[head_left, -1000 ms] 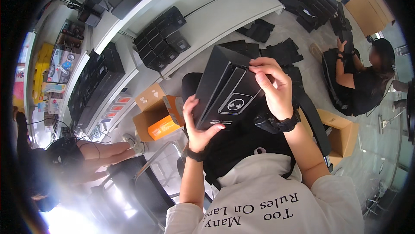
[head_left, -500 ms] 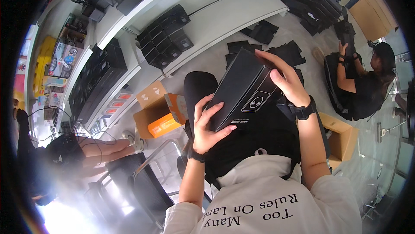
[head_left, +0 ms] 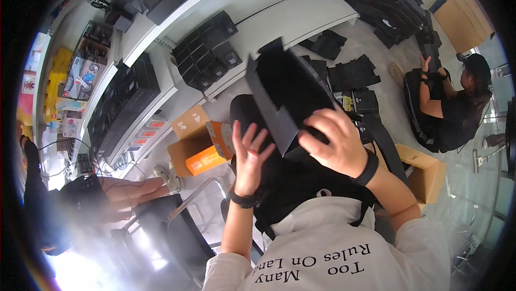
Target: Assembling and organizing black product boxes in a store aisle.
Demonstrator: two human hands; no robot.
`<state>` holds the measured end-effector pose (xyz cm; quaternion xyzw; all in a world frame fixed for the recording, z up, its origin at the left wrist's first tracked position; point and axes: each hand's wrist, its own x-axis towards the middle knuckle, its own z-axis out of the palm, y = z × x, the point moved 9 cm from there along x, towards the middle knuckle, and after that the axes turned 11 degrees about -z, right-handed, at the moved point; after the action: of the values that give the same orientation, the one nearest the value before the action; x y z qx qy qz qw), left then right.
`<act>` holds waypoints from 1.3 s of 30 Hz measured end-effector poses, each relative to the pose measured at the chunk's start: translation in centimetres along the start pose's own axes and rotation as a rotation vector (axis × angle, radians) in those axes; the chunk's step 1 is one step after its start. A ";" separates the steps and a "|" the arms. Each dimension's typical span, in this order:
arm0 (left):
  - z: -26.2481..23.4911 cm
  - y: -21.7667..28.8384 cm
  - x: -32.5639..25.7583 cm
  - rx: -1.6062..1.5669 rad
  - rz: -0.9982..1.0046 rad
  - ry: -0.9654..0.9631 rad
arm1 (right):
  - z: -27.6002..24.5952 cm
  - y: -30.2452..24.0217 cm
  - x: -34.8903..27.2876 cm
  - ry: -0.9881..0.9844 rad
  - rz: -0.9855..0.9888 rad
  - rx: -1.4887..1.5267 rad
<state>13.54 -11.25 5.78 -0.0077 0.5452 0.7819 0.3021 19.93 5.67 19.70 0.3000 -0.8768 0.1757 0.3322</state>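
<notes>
A black cardboard box (head_left: pixel 271 109) is held over my lap, tilted, its dark hollow inside facing up. My right hand (head_left: pixel 339 145) grips the near right edge, thumb and fingers bent around the wall. My left hand (head_left: pixel 250 156) holds nothing; its fingers are spread just left of the box's near corner, apart from it. Beyond the box, flattened black cardboard pieces (head_left: pixel 355 72) lie on the floor. A black box with a colourful patch (head_left: pixel 344 101) shows right of the held box, partly hidden.
Small black boxes (head_left: pixel 207 49) stand stacked on the white shelf (head_left: pixel 285 14) ahead. Open brown cartons stand at left (head_left: pixel 185 146) and right (head_left: pixel 430 178). A co-worker (head_left: pixel 457 103) sits at the right holding a black piece; another person's legs (head_left: pixel 129 189) and a chair (head_left: pixel 180 232) are at left.
The closed-looking box has been turned and now shows its hollow inside. My left hand has let go and spread its fingers; my right hand has moved down to the box's near edge.
</notes>
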 end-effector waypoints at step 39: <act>2.2 4.7 -3.8 0.662 0.527 0.208 | 8.5 5.0 -5.5 0.238 0.941 0.768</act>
<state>15.07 -12.15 11.90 0.1504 0.7774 0.6104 0.0219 15.99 7.37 9.33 -0.0424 -0.7464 0.6385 0.1828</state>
